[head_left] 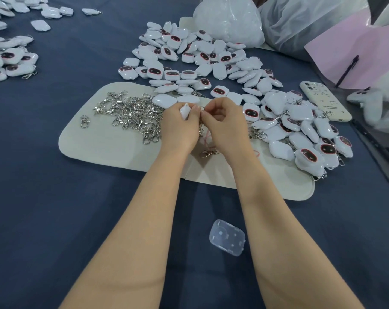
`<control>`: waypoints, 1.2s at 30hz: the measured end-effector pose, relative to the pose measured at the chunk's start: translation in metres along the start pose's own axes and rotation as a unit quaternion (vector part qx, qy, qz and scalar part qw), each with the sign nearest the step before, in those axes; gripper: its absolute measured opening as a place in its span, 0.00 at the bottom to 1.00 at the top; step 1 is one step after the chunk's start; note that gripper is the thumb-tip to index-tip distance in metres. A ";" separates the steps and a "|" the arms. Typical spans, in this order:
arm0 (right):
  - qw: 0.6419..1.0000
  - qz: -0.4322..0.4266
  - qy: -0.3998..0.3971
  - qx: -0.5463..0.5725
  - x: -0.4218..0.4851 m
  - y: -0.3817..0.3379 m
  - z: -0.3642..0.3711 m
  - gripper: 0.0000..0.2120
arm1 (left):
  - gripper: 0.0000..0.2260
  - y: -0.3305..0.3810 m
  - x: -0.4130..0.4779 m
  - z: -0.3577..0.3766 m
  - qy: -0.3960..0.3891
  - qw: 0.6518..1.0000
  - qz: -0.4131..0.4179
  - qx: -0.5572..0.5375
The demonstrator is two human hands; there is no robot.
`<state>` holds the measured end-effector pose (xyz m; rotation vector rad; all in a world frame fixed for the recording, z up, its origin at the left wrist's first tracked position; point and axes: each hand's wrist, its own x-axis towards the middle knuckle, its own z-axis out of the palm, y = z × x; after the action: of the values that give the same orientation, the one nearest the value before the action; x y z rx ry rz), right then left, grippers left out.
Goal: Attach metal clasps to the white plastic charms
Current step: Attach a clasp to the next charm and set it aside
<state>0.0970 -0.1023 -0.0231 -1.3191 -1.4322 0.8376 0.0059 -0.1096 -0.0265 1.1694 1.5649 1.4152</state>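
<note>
My left hand (pixel 179 128) grips a white plastic charm (pixel 185 111) edge-up over the cream mat (pixel 104 141). My right hand (pixel 224 123) pinches a small metal clasp ring (pixel 202 109) right beside the charm; most of the clasp is hidden by my fingers. A heap of loose metal clasps (pixel 131 112) lies on the mat to the left. Behind my hands spreads a large pile of white charms with dark faces (pixel 202 61). Charms with clasps fitted lie heaped at the right (pixel 305 132).
A single clasp (pixel 209 153) lies on the mat between my wrists. A clear plastic case (pixel 227 237) sits on the blue cloth near me. A phone (pixel 325 100), pink paper with a pen (pixel 347 71) and plastic bags (pixel 229 18) are at the right and back. More charms (pixel 10 61) lie far left.
</note>
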 end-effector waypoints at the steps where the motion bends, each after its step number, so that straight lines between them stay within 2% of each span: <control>1: 1.000 0.001 -0.004 0.000 0.000 0.000 0.000 0.04 | 0.08 0.000 0.000 0.000 0.002 1.000 -0.002 -0.006; 12: 0.994 -0.083 0.012 -0.062 -0.003 0.003 0.002 0.04 | 0.13 0.001 -0.001 -0.002 -0.016 1.000 0.002 -0.020; 13: 0.994 -0.084 0.020 -0.063 -0.003 0.004 0.001 0.04 | 0.11 0.001 -0.001 -0.002 -0.023 0.999 0.001 -0.028; 15: 0.993 -0.081 0.035 -0.074 -0.002 0.004 -0.002 0.05 | 0.01 0.003 -0.003 0.000 -0.040 0.997 -0.017 -0.070; 17: 0.993 -0.074 0.049 -0.084 -0.001 0.005 -0.005 0.06 | 0.09 0.006 -0.006 0.003 -0.046 0.992 -0.052 -0.106; 19: 0.992 -0.062 0.062 -0.088 0.000 0.006 -0.008 0.06 | 0.10 0.011 -0.009 0.004 -0.060 0.988 -0.066 -0.127; 21: 0.991 -0.056 0.073 -0.097 0.001 0.006 -0.010 0.06 | 0.09 0.012 -0.011 0.004 -0.083 0.989 -0.056 -0.113; 25: 0.989 -0.058 0.074 -0.118 0.002 0.006 -0.011 0.04 | 0.06 0.008 -0.008 0.001 -0.094 0.994 0.020 -0.048; 28: 0.988 -0.061 0.070 -0.126 0.002 0.006 -0.011 0.05 | 0.07 0.009 -0.009 -0.002 -0.109 0.992 0.038 -0.048; 36: 0.984 -0.085 0.055 -0.146 0.001 0.006 -0.008 0.06 | 0.09 0.013 -0.012 -0.003 -0.130 0.990 -0.005 -0.054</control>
<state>0.1066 -0.1016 -0.0264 -1.4121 -1.5945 0.4473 0.0098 -0.1222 -0.0139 1.2258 1.2955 1.2673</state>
